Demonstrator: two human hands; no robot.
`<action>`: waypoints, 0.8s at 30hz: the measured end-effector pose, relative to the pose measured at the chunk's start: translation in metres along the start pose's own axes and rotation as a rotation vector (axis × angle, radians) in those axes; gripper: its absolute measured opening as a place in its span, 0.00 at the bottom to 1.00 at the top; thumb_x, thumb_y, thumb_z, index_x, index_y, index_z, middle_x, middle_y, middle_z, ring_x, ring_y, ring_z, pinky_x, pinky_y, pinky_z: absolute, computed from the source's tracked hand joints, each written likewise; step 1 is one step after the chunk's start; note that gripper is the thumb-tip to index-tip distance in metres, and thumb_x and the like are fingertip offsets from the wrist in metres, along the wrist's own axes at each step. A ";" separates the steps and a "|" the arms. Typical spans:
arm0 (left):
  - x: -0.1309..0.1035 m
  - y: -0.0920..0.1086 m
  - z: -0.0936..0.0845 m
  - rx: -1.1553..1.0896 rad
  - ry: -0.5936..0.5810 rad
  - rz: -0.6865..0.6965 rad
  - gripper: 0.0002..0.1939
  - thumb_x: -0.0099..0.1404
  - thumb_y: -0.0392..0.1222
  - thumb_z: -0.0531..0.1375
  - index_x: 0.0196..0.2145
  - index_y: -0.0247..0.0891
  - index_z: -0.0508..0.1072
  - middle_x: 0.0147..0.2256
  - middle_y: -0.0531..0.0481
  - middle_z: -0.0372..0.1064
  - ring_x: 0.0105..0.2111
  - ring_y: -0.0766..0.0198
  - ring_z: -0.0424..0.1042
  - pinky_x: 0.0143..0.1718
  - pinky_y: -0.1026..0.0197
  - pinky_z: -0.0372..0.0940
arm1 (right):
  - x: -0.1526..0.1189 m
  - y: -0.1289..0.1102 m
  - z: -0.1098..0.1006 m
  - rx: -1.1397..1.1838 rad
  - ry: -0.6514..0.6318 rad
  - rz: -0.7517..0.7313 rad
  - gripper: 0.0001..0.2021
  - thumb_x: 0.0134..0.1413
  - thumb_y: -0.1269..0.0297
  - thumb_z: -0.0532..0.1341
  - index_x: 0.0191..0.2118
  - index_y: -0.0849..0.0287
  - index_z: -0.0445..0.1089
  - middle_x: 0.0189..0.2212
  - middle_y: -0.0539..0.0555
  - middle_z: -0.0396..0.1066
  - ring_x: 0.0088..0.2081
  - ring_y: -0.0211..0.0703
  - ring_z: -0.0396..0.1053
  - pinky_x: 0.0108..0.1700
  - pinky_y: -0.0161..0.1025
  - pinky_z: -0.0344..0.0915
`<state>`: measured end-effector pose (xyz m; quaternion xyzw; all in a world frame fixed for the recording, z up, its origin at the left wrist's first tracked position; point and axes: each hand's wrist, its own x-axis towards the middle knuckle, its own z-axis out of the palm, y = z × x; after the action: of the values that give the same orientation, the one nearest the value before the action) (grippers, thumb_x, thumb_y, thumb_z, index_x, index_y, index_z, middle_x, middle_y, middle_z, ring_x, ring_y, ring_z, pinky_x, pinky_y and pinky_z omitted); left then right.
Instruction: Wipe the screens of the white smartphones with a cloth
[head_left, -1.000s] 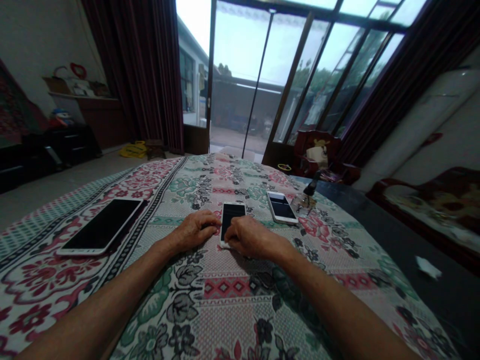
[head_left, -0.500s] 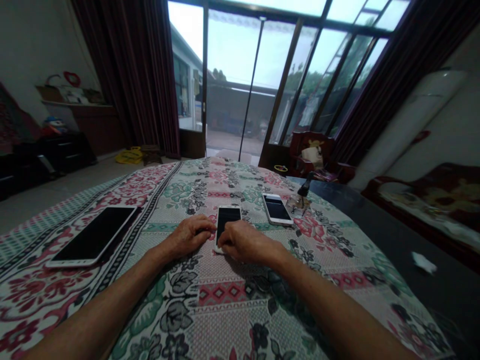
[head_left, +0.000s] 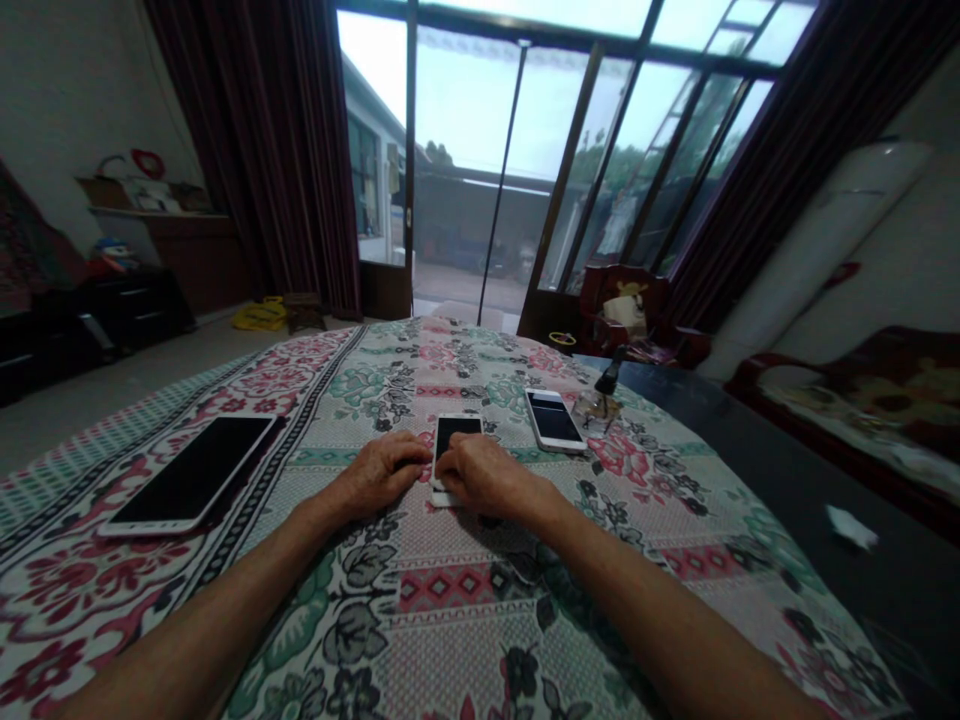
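Note:
A white smartphone (head_left: pixel 459 426) with a dark screen lies face up on the patterned tablecloth in front of me. My left hand (head_left: pixel 386 470) rests on the cloth at its left side, fingers loosely bent and thumb a little apart, the fingertips at the phone's edge. Over the phone's lower right part is my right hand (head_left: pixel 480 472), its fingers bent and pressed together. Whatever those fingers pinch is hidden. Below the phone's lower end a white strip (head_left: pixel 446 498) shows, set off by a dark line; I cannot tell whether it belongs to the phone.
Another white phone (head_left: pixel 555 420) lies to the right, beside a small clear glass item with a black top (head_left: pixel 609 375). A large white-framed tablet or phone (head_left: pixel 191 475) is at the left. A crumpled white tissue (head_left: pixel 851 527) lies on the dark surface at right.
The white strip at the phone's lower end now stands apart below a dark line. My right hand has shifted slightly up and covers more of the screen. My left hand stays beside the phone.

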<state>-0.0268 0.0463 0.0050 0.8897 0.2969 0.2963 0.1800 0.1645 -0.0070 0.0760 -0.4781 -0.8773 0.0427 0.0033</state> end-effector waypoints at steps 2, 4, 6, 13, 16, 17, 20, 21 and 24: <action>0.000 0.001 -0.001 0.007 -0.003 -0.001 0.11 0.64 0.36 0.55 0.39 0.42 0.76 0.37 0.49 0.73 0.40 0.61 0.71 0.44 0.57 0.65 | -0.005 -0.004 -0.001 0.021 -0.028 -0.042 0.11 0.59 0.71 0.56 0.34 0.61 0.76 0.33 0.57 0.72 0.32 0.39 0.65 0.33 0.35 0.55; 0.001 0.002 -0.001 0.007 -0.008 0.000 0.11 0.64 0.36 0.54 0.39 0.41 0.76 0.37 0.48 0.73 0.39 0.60 0.71 0.43 0.58 0.65 | -0.009 -0.010 -0.002 0.034 -0.045 -0.056 0.10 0.58 0.71 0.56 0.33 0.61 0.75 0.33 0.57 0.72 0.32 0.38 0.64 0.32 0.35 0.54; 0.001 0.003 -0.001 0.001 -0.005 0.000 0.11 0.64 0.36 0.54 0.39 0.40 0.76 0.38 0.48 0.73 0.40 0.60 0.71 0.44 0.57 0.65 | -0.009 -0.014 -0.003 0.035 -0.033 -0.030 0.11 0.59 0.70 0.55 0.33 0.62 0.75 0.34 0.57 0.72 0.32 0.38 0.63 0.33 0.35 0.54; -0.001 0.006 0.000 -0.020 0.043 -0.074 0.06 0.60 0.34 0.56 0.28 0.39 0.72 0.32 0.51 0.71 0.34 0.63 0.70 0.40 0.60 0.64 | 0.010 -0.004 0.004 0.001 0.059 0.096 0.12 0.63 0.69 0.54 0.34 0.64 0.74 0.35 0.58 0.69 0.32 0.38 0.64 0.31 0.35 0.52; -0.001 0.009 -0.001 -0.033 0.045 -0.064 0.08 0.60 0.36 0.57 0.23 0.38 0.70 0.31 0.51 0.71 0.33 0.64 0.69 0.38 0.61 0.63 | 0.017 0.006 0.011 -0.021 0.131 0.123 0.14 0.64 0.68 0.52 0.36 0.62 0.74 0.36 0.57 0.68 0.34 0.39 0.65 0.33 0.35 0.53; -0.001 0.010 -0.001 -0.037 0.045 -0.064 0.09 0.60 0.36 0.57 0.22 0.37 0.69 0.30 0.51 0.71 0.33 0.64 0.69 0.38 0.61 0.63 | 0.018 0.008 0.013 -0.020 0.153 0.122 0.15 0.65 0.67 0.51 0.37 0.62 0.74 0.36 0.57 0.68 0.35 0.39 0.65 0.33 0.35 0.54; -0.001 0.014 -0.002 -0.039 0.033 -0.109 0.10 0.59 0.39 0.59 0.21 0.37 0.68 0.30 0.51 0.70 0.32 0.64 0.69 0.37 0.61 0.63 | 0.017 0.012 0.014 -0.008 0.168 0.120 0.15 0.66 0.67 0.50 0.39 0.60 0.75 0.37 0.57 0.68 0.35 0.39 0.65 0.35 0.34 0.55; -0.001 0.015 -0.002 -0.038 0.025 -0.125 0.10 0.59 0.40 0.59 0.21 0.37 0.69 0.30 0.52 0.70 0.33 0.64 0.69 0.37 0.61 0.62 | 0.015 0.012 0.013 -0.002 0.155 0.117 0.15 0.65 0.67 0.50 0.38 0.60 0.75 0.36 0.56 0.68 0.35 0.39 0.65 0.35 0.34 0.55; 0.000 0.017 -0.002 -0.035 0.005 -0.148 0.09 0.58 0.41 0.60 0.22 0.38 0.69 0.31 0.52 0.70 0.34 0.64 0.69 0.38 0.61 0.62 | 0.007 0.010 0.008 0.010 0.103 0.079 0.13 0.62 0.69 0.53 0.37 0.59 0.76 0.35 0.56 0.69 0.34 0.38 0.65 0.34 0.34 0.55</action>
<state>-0.0216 0.0338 0.0149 0.8613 0.3571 0.2896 0.2162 0.1688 0.0043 0.0673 -0.5137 -0.8563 0.0222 0.0492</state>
